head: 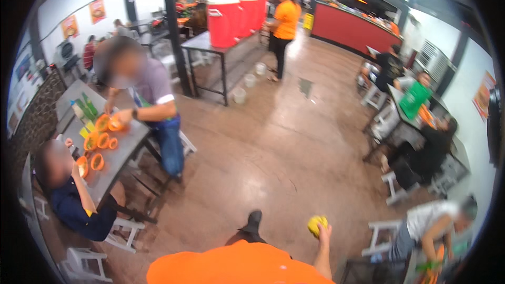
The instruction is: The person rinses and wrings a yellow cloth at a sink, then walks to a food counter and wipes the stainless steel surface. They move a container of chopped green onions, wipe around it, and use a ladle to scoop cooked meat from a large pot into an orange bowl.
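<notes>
My right hand (325,233) is at the lower middle right, closed around a bunched yellow cloth (317,225) held out above the brown floor. My left hand is out of view. Below me show the front of my orange shirt (240,264) and one dark shoe (255,219). At the left, two people sit at a grey table (136,136) that holds several orange bowls (97,161) and green bottles (89,104).
Red drink coolers (223,21) stand on a metal table ahead, with white buckets (239,95) on the floor beside it. A person in orange (287,19) stands there. Seated people and white stools (374,96) line the right side. A red counter (351,27) is at the back.
</notes>
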`<action>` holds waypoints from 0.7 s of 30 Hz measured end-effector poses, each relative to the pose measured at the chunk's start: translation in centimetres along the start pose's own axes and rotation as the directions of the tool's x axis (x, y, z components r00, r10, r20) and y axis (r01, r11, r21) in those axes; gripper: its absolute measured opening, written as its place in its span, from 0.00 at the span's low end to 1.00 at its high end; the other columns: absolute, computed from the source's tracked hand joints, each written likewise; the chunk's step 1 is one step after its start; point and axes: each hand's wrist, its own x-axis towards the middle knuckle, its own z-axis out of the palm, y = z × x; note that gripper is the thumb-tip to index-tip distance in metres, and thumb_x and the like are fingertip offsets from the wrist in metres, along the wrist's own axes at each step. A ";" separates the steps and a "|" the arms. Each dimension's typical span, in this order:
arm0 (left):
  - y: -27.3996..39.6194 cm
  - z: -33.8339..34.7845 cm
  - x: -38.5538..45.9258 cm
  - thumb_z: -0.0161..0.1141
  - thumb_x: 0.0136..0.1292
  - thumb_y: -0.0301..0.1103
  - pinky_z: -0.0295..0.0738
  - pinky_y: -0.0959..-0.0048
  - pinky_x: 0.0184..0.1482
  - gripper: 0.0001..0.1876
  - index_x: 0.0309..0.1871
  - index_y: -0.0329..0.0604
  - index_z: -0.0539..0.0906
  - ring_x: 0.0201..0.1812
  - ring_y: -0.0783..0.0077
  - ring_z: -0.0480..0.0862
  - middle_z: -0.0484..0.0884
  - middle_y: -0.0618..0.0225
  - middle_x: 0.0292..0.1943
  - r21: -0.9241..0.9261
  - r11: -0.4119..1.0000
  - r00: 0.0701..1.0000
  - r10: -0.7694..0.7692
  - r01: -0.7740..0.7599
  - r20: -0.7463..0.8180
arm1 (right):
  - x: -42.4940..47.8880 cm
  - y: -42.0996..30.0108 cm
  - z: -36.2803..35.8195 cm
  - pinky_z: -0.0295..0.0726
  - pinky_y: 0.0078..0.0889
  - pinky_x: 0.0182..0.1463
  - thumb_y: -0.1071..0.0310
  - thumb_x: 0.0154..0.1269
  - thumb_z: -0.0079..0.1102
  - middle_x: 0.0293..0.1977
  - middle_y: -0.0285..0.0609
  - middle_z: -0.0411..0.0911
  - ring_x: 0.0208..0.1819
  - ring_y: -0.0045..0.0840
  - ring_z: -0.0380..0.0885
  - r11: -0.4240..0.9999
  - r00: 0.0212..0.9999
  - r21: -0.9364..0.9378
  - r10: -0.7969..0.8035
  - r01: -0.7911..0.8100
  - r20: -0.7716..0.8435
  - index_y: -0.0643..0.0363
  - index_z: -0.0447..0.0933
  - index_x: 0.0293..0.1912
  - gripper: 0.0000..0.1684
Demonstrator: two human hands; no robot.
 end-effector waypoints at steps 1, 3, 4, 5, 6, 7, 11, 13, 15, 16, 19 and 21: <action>3.8 -0.9 2.0 0.55 0.64 0.46 0.63 0.58 0.60 0.26 0.60 0.38 0.74 0.60 0.59 0.70 0.73 0.56 0.58 -0.037 0.998 0.998 0.045 -0.047 -0.031 | 1.8 -2.3 3.1 0.80 0.36 0.43 0.66 0.56 0.64 0.46 0.48 0.74 0.44 0.33 0.77 0.997 0.998 0.063 0.036 -0.039 0.046 0.61 0.63 0.54 0.28; 17.1 -1.2 7.9 0.54 0.64 0.47 0.60 0.58 0.63 0.27 0.61 0.39 0.73 0.64 0.59 0.68 0.71 0.56 0.61 -0.094 0.961 0.964 0.254 -0.260 -0.075 | 7.9 -3.2 4.2 0.82 0.40 0.41 0.68 0.57 0.62 0.46 0.49 0.74 0.45 0.37 0.78 0.988 0.995 0.121 0.094 -0.096 0.025 0.61 0.62 0.55 0.28; 25.0 -1.0 10.9 0.54 0.64 0.47 0.59 0.58 0.65 0.27 0.62 0.40 0.73 0.65 0.59 0.67 0.70 0.56 0.63 -0.164 0.901 0.915 0.390 -0.402 -0.102 | 12.3 -0.9 3.2 0.83 0.42 0.40 0.68 0.58 0.62 0.45 0.49 0.75 0.43 0.38 0.79 0.991 0.992 0.101 0.079 -0.089 0.103 0.61 0.63 0.54 0.27; 30.6 -2.7 13.2 0.54 0.64 0.48 0.58 0.58 0.67 0.28 0.62 0.40 0.73 0.67 0.59 0.66 0.69 0.56 0.64 -0.268 0.802 0.844 0.492 -0.534 -0.212 | 14.6 -2.0 6.5 0.83 0.42 0.40 0.68 0.58 0.62 0.45 0.49 0.75 0.43 0.38 0.79 0.992 0.980 0.024 0.122 -0.127 0.156 0.61 0.63 0.54 0.27; 36.6 -5.0 15.2 0.54 0.64 0.48 0.57 0.58 0.69 0.28 0.63 0.41 0.73 0.68 0.59 0.64 0.69 0.56 0.66 -0.383 0.611 0.721 0.598 -0.692 -0.349 | 16.3 -3.7 10.4 0.83 0.42 0.39 0.68 0.58 0.62 0.45 0.50 0.75 0.43 0.38 0.79 0.979 0.960 -0.053 0.203 -0.197 0.195 0.61 0.63 0.54 0.27; 49.6 -6.7 14.6 0.52 0.66 0.48 0.59 0.58 0.68 0.29 0.65 0.40 0.70 0.68 0.54 0.65 0.66 0.52 0.67 0.107 0.823 0.808 0.568 -0.558 -0.153 | 18.9 -5.5 11.7 0.83 0.42 0.39 0.68 0.58 0.61 0.45 0.50 0.75 0.42 0.38 0.79 0.968 0.957 -0.127 0.235 -0.215 0.173 0.61 0.63 0.55 0.27; 76.6 -10.9 12.3 0.52 0.65 0.44 0.74 0.59 0.47 0.20 0.48 0.35 0.79 0.45 0.56 0.81 0.82 0.51 0.42 0.052 0.489 0.448 0.833 -0.871 -0.323 | 29.9 -14.3 20.3 0.83 0.41 0.37 0.67 0.59 0.60 0.45 0.50 0.75 0.42 0.38 0.79 0.942 0.924 -0.261 0.280 -0.212 0.260 0.60 0.62 0.56 0.27; 87.9 -11.2 9.5 0.52 0.65 0.43 0.76 0.62 0.42 0.18 0.46 0.37 0.79 0.38 0.61 0.82 0.83 0.54 0.36 -0.066 0.455 0.455 0.847 -0.888 -0.274 | 37.3 -19.4 22.7 0.83 0.41 0.36 0.67 0.59 0.60 0.45 0.50 0.75 0.41 0.38 0.80 0.947 0.932 -0.253 0.260 -0.196 0.254 0.60 0.62 0.56 0.27; 92.1 -10.7 13.7 0.52 0.64 0.41 0.76 0.64 0.37 0.15 0.45 0.39 0.79 0.32 0.66 0.81 0.82 0.59 0.29 -0.131 0.423 0.441 0.823 -0.897 -0.358 | 44.7 -25.2 24.8 0.83 0.41 0.35 0.67 0.59 0.59 0.45 0.51 0.75 0.41 0.38 0.80 0.955 0.927 -0.251 0.229 -0.156 0.297 0.60 0.62 0.57 0.27; 93.4 -10.6 18.0 0.52 0.63 0.40 0.75 0.62 0.37 0.15 0.43 0.38 0.79 0.32 0.61 0.81 0.82 0.56 0.30 -0.097 0.533 0.529 0.770 -0.841 -0.356 | 49.2 -27.6 26.5 0.83 0.41 0.34 0.67 0.60 0.59 0.45 0.51 0.75 0.41 0.38 0.80 0.962 0.924 -0.241 0.202 -0.126 0.324 0.60 0.62 0.57 0.27; 90.8 -6.6 28.4 0.51 0.63 0.41 0.74 0.56 0.48 0.18 0.45 0.35 0.81 0.44 0.48 0.81 0.82 0.45 0.40 0.133 0.764 0.645 0.612 -0.631 -0.457 | 59.6 -34.4 29.8 0.83 0.40 0.33 0.67 0.60 0.59 0.45 0.51 0.75 0.40 0.39 0.80 0.979 0.930 -0.147 0.179 -0.138 0.322 0.59 0.62 0.58 0.28; 91.8 -5.4 29.8 0.52 0.63 0.41 0.74 0.57 0.46 0.18 0.44 0.34 0.81 0.42 0.49 0.81 0.82 0.46 0.38 0.062 0.925 0.892 0.379 -0.376 -0.247 | 67.3 -38.1 29.2 0.83 0.40 0.32 0.67 0.61 0.58 0.45 0.51 0.75 0.39 0.39 0.80 0.993 0.971 -0.023 0.115 -0.113 0.211 0.59 0.62 0.58 0.28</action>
